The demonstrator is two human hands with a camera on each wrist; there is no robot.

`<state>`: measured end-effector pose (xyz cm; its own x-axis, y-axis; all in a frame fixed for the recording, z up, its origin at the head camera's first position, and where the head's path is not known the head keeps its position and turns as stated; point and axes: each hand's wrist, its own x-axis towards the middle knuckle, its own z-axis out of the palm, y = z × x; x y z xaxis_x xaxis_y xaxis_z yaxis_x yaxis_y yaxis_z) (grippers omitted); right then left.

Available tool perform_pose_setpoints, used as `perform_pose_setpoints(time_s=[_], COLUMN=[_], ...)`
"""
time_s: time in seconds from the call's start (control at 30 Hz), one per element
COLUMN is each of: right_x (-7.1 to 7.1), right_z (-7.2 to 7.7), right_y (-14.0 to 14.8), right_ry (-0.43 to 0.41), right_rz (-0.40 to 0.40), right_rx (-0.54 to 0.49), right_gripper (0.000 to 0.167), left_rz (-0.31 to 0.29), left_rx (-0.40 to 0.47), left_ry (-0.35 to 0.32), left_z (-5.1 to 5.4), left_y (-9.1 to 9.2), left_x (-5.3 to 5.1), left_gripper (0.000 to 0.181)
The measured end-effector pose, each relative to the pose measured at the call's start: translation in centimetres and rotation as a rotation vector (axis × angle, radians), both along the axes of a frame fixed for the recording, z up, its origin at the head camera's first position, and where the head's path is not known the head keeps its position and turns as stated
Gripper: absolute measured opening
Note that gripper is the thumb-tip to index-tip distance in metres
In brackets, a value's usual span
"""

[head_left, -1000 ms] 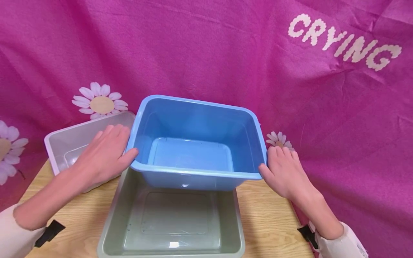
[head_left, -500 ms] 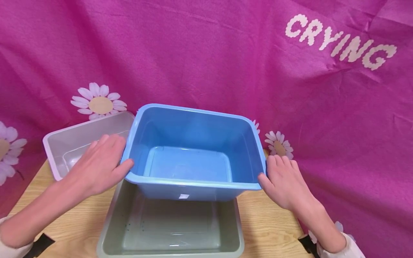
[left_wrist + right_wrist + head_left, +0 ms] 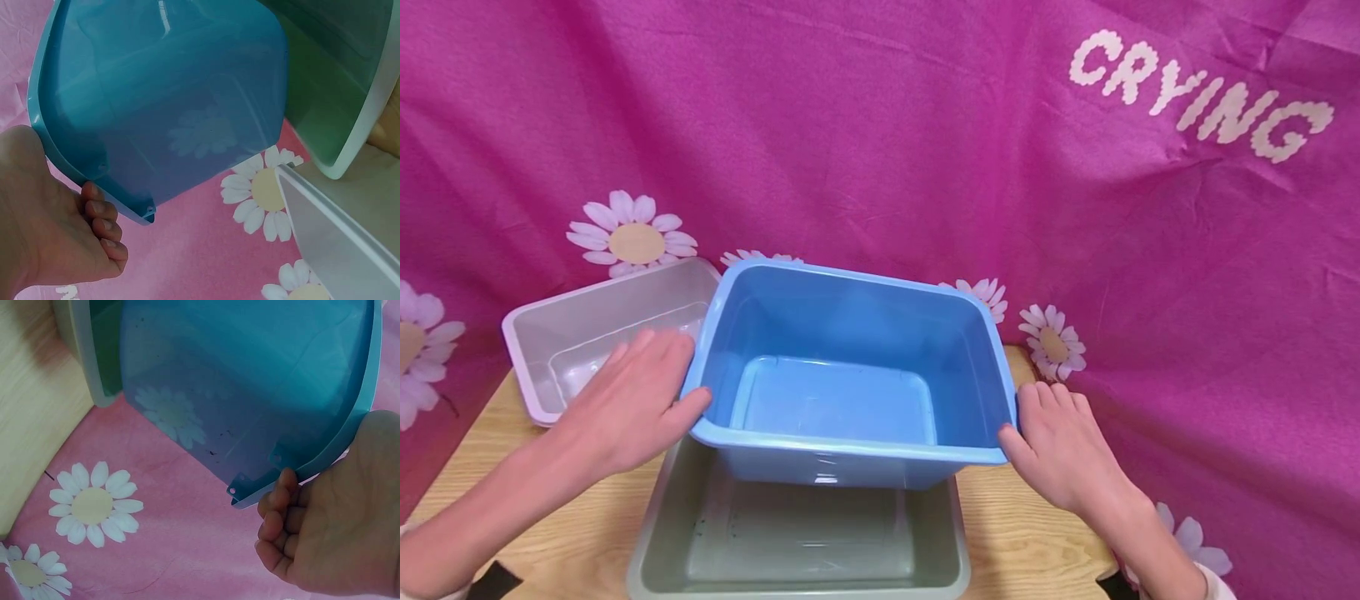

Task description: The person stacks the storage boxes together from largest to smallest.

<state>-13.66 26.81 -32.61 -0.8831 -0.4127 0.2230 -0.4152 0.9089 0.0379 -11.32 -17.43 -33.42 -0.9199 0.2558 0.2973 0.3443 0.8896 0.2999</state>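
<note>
A blue bin (image 3: 842, 400), with nothing in it, hangs tilted over the back part of a grey-green bin (image 3: 805, 533). My left hand (image 3: 632, 400) grips its left rim, thumb over the edge; in the left wrist view the fingers of that hand (image 3: 69, 231) curl under the rim of the blue bin (image 3: 169, 94). On the other side my right hand (image 3: 1067, 442) holds the right rim, and the right wrist view shows this hand (image 3: 337, 519) with fingers bent beneath the lip of the blue bin (image 3: 250, 381).
A pale grey-lilac bin (image 3: 602, 312) stands at the back left, behind my left hand. Wooden table surface (image 3: 1022, 533) shows on both sides of the grey-green bin. A magenta cloth with daisies and lettering (image 3: 880, 133) hangs behind the table.
The blue bin has come down and slightly nearer over the grey-green bin, both hands moving with it. More daisies on the cloth show behind its back rim.
</note>
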Motion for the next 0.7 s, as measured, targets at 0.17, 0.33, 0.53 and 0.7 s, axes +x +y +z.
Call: perform_pose_setpoints(time_s=[0.17,0.33,0.53,0.7], right_x=[0.2,0.4,0.5,0.6], right_z=[-0.4,-0.7,-1.0,-1.3], right_y=[0.0,0.0,0.0,-0.1], right_ry=[-0.020,-0.040,-0.058,-0.075], right_rz=[-0.013,-0.031,-0.049,-0.071], right_rx=[-0.003,-0.004,-0.006,-0.004], right_gripper=[0.017,0.018,0.017,0.020], left_rz=[0.000,-0.003,-0.008,-0.001], left_rx=[-0.005,-0.003,-0.005,0.000], left_ry=[-0.029,-0.036,-0.049,-0.057], left_z=[-0.4,-1.0,-1.7,-2.1], left_y=[0.0,0.0,0.1,0.2], left_x=[0.2,0.3,0.4,0.5], left_gripper=[0.041,0.042,0.038,0.039])
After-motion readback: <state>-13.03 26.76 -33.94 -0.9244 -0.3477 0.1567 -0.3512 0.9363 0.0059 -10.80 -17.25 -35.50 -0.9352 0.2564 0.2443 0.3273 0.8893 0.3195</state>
